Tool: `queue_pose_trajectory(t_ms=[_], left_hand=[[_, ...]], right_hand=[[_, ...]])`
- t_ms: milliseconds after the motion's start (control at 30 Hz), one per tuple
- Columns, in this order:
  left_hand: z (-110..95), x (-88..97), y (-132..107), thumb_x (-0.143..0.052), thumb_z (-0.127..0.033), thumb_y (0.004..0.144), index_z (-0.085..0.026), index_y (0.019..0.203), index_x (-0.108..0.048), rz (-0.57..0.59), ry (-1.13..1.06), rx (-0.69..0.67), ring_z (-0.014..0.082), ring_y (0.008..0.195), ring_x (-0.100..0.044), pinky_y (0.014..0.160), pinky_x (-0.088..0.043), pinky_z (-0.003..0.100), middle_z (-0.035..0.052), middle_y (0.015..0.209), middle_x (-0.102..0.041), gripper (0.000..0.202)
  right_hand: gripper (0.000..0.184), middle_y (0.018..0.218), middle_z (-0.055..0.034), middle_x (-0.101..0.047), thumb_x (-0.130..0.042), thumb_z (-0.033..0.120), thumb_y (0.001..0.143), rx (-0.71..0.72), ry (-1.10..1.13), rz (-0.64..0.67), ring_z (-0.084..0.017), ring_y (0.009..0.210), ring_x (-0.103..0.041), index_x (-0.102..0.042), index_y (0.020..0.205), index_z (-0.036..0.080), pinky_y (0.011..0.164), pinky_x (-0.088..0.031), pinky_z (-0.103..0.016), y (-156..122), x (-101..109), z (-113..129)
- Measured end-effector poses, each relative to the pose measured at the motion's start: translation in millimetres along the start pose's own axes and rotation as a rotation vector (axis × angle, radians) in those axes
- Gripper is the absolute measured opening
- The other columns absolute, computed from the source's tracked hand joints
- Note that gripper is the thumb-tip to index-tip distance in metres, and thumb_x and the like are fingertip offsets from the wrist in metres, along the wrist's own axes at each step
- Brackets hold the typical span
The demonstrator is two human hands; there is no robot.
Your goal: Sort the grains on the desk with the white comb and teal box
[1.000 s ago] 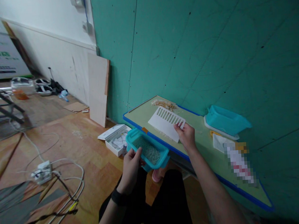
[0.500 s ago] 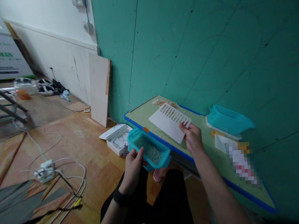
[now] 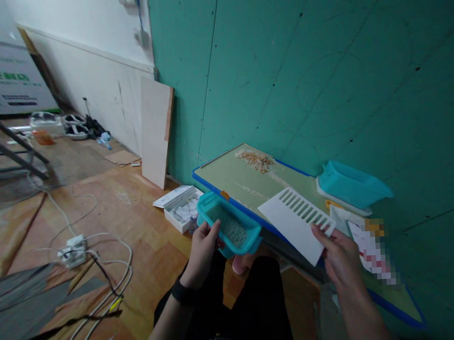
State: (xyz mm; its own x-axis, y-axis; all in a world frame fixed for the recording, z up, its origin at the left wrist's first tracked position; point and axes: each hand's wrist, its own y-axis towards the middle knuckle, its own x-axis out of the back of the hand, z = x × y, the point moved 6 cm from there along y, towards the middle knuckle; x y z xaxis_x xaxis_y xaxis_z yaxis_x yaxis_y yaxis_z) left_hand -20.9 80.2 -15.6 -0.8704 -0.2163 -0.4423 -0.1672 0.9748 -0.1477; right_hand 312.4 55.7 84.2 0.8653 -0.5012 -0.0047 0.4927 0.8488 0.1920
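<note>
Table [image 3: 223,171]: green top, blue edging. Teal tub [image 3: 254,234]: at the table's near edge, held by the left hand [image 3: 202,252], thumb and fingers clamped on the rim. White slotted sheet [image 3: 291,225]: over the same edge; the right hand [image 3: 341,253] clamps its corner between thumb and fingers. Tan grains [image 3: 257,161]: heaped on the table's far left.

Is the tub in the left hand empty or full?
Partly filled: pale grains lie inside the blue tub held by the left hand, below its rim. I cannot tell how deep they go.
</note>
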Motion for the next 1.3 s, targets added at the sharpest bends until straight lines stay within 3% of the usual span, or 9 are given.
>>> queue_pose_trajectory(t_ms=[267, 567, 733, 933, 1133, 1300], left_hand=[[-2.4, -0.9, -1.2, -0.080, -0.065, 0.074, -0.020, 0.071, -0.054, 0.038, 0.003, -0.011, 0.0108, 0.043, -0.053, 0.046, -0.041, 0.022, -0.0040, 0.050, -0.057, 0.052], [-2.8, 9.8, 4.3, -0.082, -0.067, 0.069, -0.020, 0.071, -0.056, -0.014, -0.015, -0.012, 0.0100, 0.042, -0.053, 0.045, -0.040, 0.021, -0.0049, 0.049, -0.057, 0.054], [-8.7, 7.7, 4.9, -0.082, -0.070, 0.066, -0.021, 0.067, -0.053, 0.004, 0.009, -0.011, 0.0106, 0.040, -0.053, 0.043, -0.038, 0.021, -0.0036, 0.046, -0.057, 0.057], [-10.5, 8.0, 3.0, -0.082, -0.068, 0.068, -0.020, 0.067, -0.054, 0.001, 0.008, -0.024, 0.0104, 0.041, -0.053, 0.043, -0.040, 0.021, -0.0036, 0.047, -0.058, 0.056], [-14.1, 14.3, 6.9, -0.082, -0.064, 0.071, -0.020, 0.071, -0.055, -0.007, -0.014, -0.035, 0.0093, 0.041, -0.053, 0.044, -0.041, 0.020, -0.0054, 0.048, -0.057, 0.052], [-19.4, 13.0, 10.7, -0.082, -0.065, 0.069, -0.021, 0.068, -0.053, -0.006, 0.004, -0.033, 0.0101, 0.040, -0.053, 0.042, -0.041, 0.020, -0.0041, 0.046, -0.057, 0.053]], right_hand=[[0.041, 0.090, -0.0098, -0.080, -0.092, 0.047, 0.063, -0.058, 0.039, 0.106, -0.031, 0.088, -0.076, -0.079, 0.089, 0.018, 0.081, -0.062, -0.044, -17.7, -49.8, 5.8], [0.048, 0.091, -0.0073, -0.079, -0.095, 0.046, 0.058, 0.008, 0.055, -0.051, -0.028, 0.089, -0.076, -0.078, 0.091, 0.016, 0.086, -0.062, -0.044, 4.1, -30.5, 5.2], [0.047, 0.080, -0.0081, -0.078, -0.096, 0.046, 0.054, -0.078, 0.074, 0.014, -0.028, 0.074, -0.075, -0.076, 0.083, 0.015, 0.073, -0.064, -0.043, 7.0, -47.6, -6.9], [0.047, 0.080, -0.0076, -0.078, -0.096, 0.044, 0.055, -0.085, 0.110, 0.119, -0.029, 0.076, -0.076, -0.077, 0.086, 0.015, 0.073, -0.063, -0.042, -4.4, -65.8, 3.1], [0.049, 0.079, -0.0064, -0.078, -0.096, 0.045, 0.054, -0.054, 0.106, 0.032, -0.027, 0.072, -0.075, -0.075, 0.085, 0.015, 0.071, -0.062, -0.040, 12.9, -63.3, -2.7], [0.052, 0.071, -0.0049, -0.075, -0.096, 0.049, 0.047, -0.096, 0.085, 0.088, -0.026, 0.066, -0.072, -0.074, 0.080, 0.015, 0.065, -0.060, -0.040, 21.2, -86.9, -7.7]])
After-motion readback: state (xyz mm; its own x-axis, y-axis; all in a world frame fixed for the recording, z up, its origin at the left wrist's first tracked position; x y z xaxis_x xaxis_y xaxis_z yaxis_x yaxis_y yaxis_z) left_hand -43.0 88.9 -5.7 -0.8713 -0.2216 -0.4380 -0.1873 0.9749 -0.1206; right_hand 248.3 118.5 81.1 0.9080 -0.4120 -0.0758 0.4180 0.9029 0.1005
